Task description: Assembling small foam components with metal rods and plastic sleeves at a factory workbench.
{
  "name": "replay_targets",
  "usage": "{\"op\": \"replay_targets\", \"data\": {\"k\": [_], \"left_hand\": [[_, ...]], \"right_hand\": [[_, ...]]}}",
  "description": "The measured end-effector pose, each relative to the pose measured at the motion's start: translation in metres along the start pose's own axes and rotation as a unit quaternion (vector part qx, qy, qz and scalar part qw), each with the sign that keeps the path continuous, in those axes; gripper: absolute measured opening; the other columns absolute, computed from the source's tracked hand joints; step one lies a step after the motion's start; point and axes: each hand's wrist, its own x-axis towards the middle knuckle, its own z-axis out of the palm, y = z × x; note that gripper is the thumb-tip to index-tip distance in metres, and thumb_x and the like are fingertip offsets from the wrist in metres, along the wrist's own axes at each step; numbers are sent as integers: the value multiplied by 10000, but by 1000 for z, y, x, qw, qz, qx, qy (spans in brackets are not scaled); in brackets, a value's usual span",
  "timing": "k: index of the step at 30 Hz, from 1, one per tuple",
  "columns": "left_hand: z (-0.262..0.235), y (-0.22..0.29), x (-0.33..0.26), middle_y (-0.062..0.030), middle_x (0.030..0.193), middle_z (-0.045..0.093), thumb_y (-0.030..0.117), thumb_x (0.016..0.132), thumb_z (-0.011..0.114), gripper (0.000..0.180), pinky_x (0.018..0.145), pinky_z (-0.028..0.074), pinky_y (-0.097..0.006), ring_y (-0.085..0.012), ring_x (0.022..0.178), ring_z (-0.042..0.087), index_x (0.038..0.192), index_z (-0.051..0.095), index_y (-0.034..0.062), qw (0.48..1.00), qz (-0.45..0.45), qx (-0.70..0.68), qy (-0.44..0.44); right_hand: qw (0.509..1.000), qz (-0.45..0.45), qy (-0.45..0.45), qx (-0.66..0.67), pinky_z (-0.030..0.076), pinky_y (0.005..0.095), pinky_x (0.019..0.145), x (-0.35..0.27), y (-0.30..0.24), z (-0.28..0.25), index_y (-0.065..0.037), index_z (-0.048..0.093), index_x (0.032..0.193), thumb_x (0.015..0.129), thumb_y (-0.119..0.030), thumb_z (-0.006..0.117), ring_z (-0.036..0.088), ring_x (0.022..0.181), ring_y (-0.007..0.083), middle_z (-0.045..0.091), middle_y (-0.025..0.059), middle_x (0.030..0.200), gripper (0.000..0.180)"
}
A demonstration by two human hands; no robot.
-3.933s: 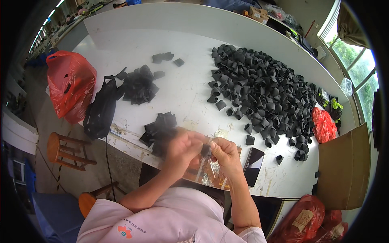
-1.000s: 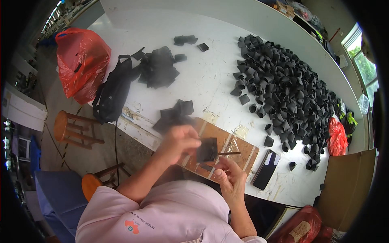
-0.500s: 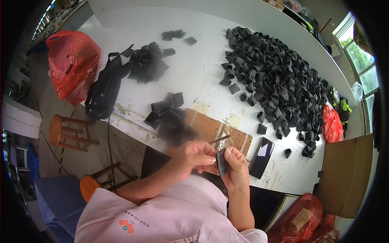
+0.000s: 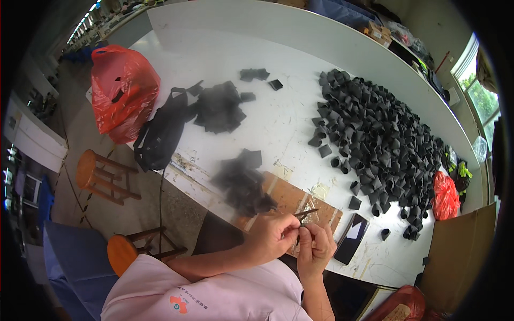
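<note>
In front of my body, my left hand [image 4: 274, 235] and my right hand [image 4: 316, 247] meet with fingertips pinched together. Between them is a small black fabric piece [image 4: 301, 226], almost wholly hidden by the fingers. A thin dark pointed tool [image 4: 308, 212] shows just beyond my fingertips, over the brown board [image 4: 289, 193]; whether it lies there or is held I cannot tell. Left of the board is a blurred heap of flat black pieces [image 4: 243, 182]. A large pile of black folded, loop-like pieces [image 4: 375, 134] covers the right of the white table [image 4: 284, 123].
A dark phone [image 4: 351, 239] lies right of the board. At the table's left are a black bag [image 4: 163, 134], a red plastic bag [image 4: 126, 91] and another black heap [image 4: 219, 107]. Wooden stools [image 4: 101, 174] stand on the floor. A cardboard box [image 4: 455, 262] is at the right.
The view has shifted, so the table sits lower and further right. My hands have come closer together, and the black piece that showed between them is now mostly covered by fingers.
</note>
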Motion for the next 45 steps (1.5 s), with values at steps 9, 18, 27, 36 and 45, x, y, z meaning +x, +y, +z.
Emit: {"op": "replay_targets", "data": {"k": [9,18,27,36,45], "left_hand": [[-8,-20,8,-12,685,565,-33,772,550,62,464,420,-175,-45,544,520,819,548,8,827,-245,-505,-40],[1,-4,3,-58,777,575,-75,769,481,121,450,386,-169,-4,581,499,880,509,-34,987,-67,-142,32],[-26,18,34,-115,834,616,-37,824,441,174,330,261,-164,1,346,309,961,540,6,571,-275,-754,-171],[-11,4,32,-68,817,610,45,834,530,231,486,389,-175,-84,576,520,1062,513,10,903,-207,-374,-48],[-22,10,51,-100,883,619,24,776,606,157,701,461,-271,-184,810,581,931,602,4,981,176,-59,-62]], "right_hand": [[997,73,25,-8,357,242,436,4,13,14,-5,554,709,706,-2,638,466,505,110,507,29,630,85],[614,367,-141,684,341,168,514,5,16,-1,-23,584,827,814,-179,611,419,614,49,519,-12,705,159],[835,259,-183,449,308,167,460,58,-20,-34,-12,566,826,861,-187,561,367,547,37,482,-16,651,179],[885,269,-165,342,325,195,472,47,12,-15,-22,559,827,866,-253,557,392,567,55,471,-7,669,234],[994,-101,-7,-28,399,314,569,33,0,-14,-45,571,966,691,-238,712,465,657,231,514,94,824,365]]}}
